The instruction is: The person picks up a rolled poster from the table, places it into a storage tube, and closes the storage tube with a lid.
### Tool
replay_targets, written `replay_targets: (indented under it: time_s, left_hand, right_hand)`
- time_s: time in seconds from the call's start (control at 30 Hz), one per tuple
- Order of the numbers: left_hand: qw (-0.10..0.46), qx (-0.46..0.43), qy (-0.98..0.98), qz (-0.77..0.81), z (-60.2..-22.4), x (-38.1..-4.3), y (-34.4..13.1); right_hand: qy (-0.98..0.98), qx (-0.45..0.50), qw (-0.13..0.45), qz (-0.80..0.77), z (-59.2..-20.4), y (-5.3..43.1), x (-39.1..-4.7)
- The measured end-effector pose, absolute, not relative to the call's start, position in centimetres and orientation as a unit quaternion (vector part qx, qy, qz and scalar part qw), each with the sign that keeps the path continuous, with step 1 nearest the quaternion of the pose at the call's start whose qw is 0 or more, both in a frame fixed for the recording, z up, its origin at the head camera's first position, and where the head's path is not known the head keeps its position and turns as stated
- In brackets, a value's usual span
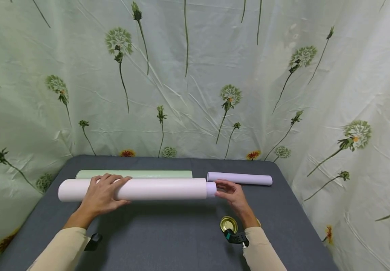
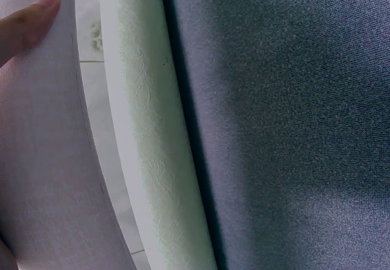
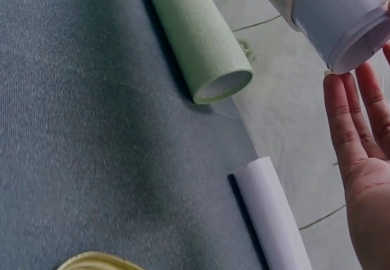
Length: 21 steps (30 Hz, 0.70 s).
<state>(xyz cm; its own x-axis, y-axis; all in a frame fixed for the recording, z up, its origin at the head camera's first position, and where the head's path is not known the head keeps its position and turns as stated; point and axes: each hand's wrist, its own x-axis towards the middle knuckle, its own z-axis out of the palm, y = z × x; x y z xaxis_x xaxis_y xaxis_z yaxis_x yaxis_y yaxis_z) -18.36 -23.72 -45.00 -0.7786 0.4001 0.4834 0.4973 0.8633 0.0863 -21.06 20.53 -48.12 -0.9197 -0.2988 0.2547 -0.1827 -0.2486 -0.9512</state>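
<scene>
A long pale pink cardboard tube (image 1: 167,189) is held level above the table in the head view. My left hand (image 1: 104,192) grips it from above, left of its middle, with the thumb on the near side. From the tube's right end sticks out a short length of white paper roll (image 1: 211,189). My right hand (image 1: 233,195) holds that roll at its rim by the fingertips. In the right wrist view, fairly straight fingers (image 3: 344,117) touch the rim of the roll (image 3: 338,20); the thumb is mostly out of sight. How far the roll reaches inside the tube is hidden.
Behind the pink tube lies a light green tube (image 1: 161,174), its right end uncovered in the right wrist view. A rolled lilac-white sheet (image 1: 240,178) lies at the back right. A round gold metal lid (image 1: 228,224) rests near my right wrist. A flowered curtain (image 1: 195,94) hangs behind the grey table (image 1: 167,241).
</scene>
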Motion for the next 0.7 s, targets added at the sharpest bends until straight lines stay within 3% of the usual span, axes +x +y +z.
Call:
replay_targets:
  time_s: [0.7]
  left_hand:
    - [0.215,-0.239,-0.941,-0.103,-44.7,-18.4,-23.5]
  right_hand:
    - [0.6,-0.239,0.032,-0.763,-48.7,18.6,-21.4]
